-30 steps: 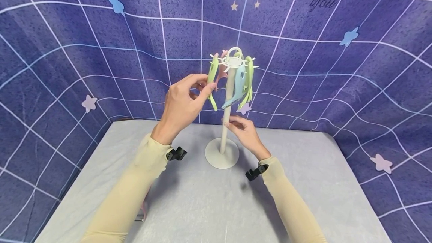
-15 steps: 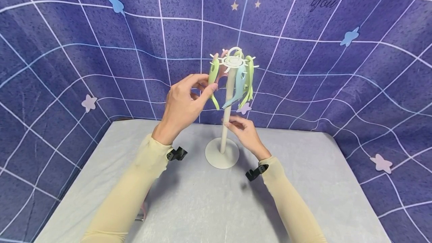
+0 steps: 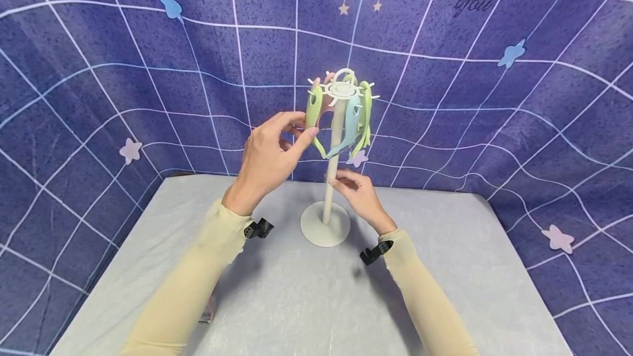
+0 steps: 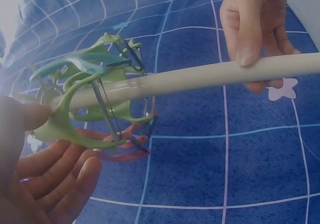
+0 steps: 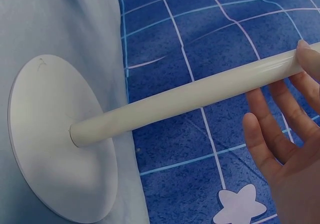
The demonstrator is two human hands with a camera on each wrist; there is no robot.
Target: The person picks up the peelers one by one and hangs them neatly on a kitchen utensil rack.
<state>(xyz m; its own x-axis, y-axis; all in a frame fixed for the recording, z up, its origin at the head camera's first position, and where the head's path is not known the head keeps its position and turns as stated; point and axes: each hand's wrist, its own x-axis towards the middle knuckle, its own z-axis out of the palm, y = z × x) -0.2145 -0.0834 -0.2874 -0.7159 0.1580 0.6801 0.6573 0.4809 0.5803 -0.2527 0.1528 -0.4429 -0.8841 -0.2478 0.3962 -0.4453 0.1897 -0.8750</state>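
Observation:
A white stand (image 3: 328, 200) rises from a round base, with hooks round its top. Several Y-shaped vegetable peelers hang there. My left hand (image 3: 268, 153) pinches the handle of a green peeler (image 3: 314, 104) on the stand's left side, thumb in front and fingers behind. The left wrist view shows this green peeler (image 4: 67, 121) with its metal blade towards the stand's lower end. My right hand (image 3: 360, 194) holds the pole between thumb and fingers, about midway up. In the right wrist view the pole (image 5: 170, 104) runs from the base into that grip.
Beside the pole hang a blue peeler (image 3: 352, 120), another green peeler (image 3: 366, 111) and a pink peeler (image 3: 327, 104). A pink peeler (image 3: 211, 309) lies on the grey-covered table (image 3: 296, 301), partly behind my left forearm. A blue patterned curtain (image 3: 237, 54) closes off the back.
The lower end of the held green peeler has turned right, towards the pole and the blue peeler. My left fingers have shifted slightly down with it. The right hand stays on the pole.

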